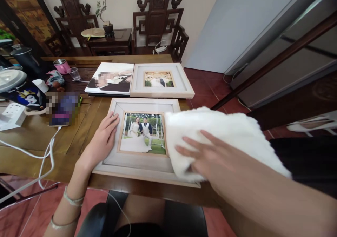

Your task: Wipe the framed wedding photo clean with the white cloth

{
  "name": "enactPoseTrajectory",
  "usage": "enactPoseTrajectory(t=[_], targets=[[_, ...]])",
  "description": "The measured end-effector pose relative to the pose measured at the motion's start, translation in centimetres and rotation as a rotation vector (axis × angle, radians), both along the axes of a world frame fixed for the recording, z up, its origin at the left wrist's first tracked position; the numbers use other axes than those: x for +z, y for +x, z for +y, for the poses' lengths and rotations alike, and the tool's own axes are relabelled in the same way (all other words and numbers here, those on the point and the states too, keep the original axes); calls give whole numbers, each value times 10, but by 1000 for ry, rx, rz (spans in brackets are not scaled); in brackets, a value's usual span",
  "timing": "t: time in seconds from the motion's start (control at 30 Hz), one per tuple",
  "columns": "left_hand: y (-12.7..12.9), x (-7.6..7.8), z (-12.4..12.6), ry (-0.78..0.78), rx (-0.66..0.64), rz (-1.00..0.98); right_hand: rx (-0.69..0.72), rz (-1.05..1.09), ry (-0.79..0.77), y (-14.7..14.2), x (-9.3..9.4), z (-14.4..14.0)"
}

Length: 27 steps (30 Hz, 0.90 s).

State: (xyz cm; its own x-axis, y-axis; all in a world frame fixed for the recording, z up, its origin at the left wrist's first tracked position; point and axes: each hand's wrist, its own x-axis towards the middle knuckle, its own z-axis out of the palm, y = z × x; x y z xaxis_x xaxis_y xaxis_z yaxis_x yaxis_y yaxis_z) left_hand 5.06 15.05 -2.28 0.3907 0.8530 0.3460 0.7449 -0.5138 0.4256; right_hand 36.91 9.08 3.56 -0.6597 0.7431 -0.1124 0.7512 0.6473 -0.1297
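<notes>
A pale wooden picture frame (pixel 147 165) holding a photo of a couple on a swing lies flat near the table's front edge. My left hand (pixel 101 138) holds the frame's left side, its fingers resting over the border. A fluffy white cloth (pixel 226 124) covers the frame's right side and hangs past it to the right. My right hand (pixel 205 158), slightly blurred, presses down on the cloth with its fingers apart and the thumb partly hidden in a fold.
Behind lie a second framed photo (pixel 159 79) and a photo panel (pixel 113 77). On the left of the wooden table (pixel 79 159) are a phone (pixel 64 109) with a white cable (pixel 51 152), a dark mug (pixel 30 96), a clear cup (pixel 74 74) and a pink mug (pixel 61 67).
</notes>
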Motion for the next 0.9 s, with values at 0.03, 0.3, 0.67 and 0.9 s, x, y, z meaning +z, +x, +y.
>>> enactPoseTrajectory(t=[0.03, 0.3, 0.67, 0.9], targets=[[0, 0, 0, 2, -1, 5, 33, -99, 13, -2, 3, 14], [2, 2, -1, -5, 18, -12, 110, -210, 176, 2, 16, 81], [5, 4, -2, -9, 24, -2, 172, -178, -133, -26, 6, 4], [2, 4, -2, -20, 24, -17, 43, -172, 84, -4, 15, 71]])
